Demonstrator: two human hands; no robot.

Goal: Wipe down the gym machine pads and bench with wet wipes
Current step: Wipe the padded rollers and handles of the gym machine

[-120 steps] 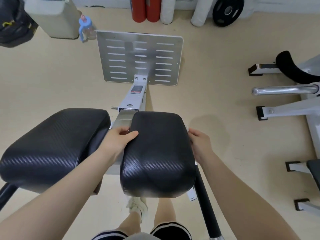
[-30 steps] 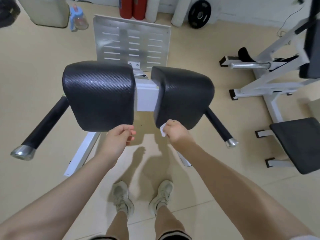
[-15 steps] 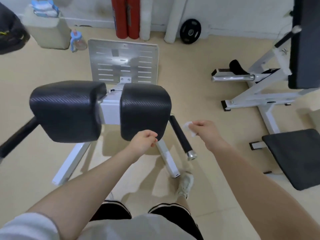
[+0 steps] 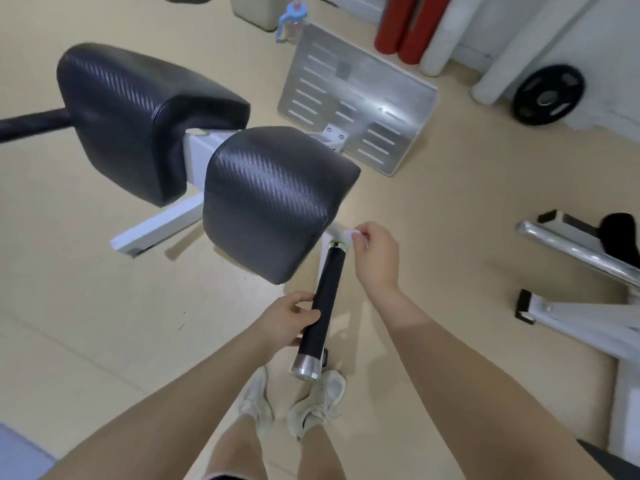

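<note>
Both hands have moved from the pads to the handle. Right pad [image 4: 273,202] sits just above black handle [image 4: 323,299]; left hand [image 4: 289,320] curls around its middle; right hand [image 4: 375,252] pinches white wipe [image 4: 351,233] at its top end.

Head-worn view, angled downward, close overhead
</note>
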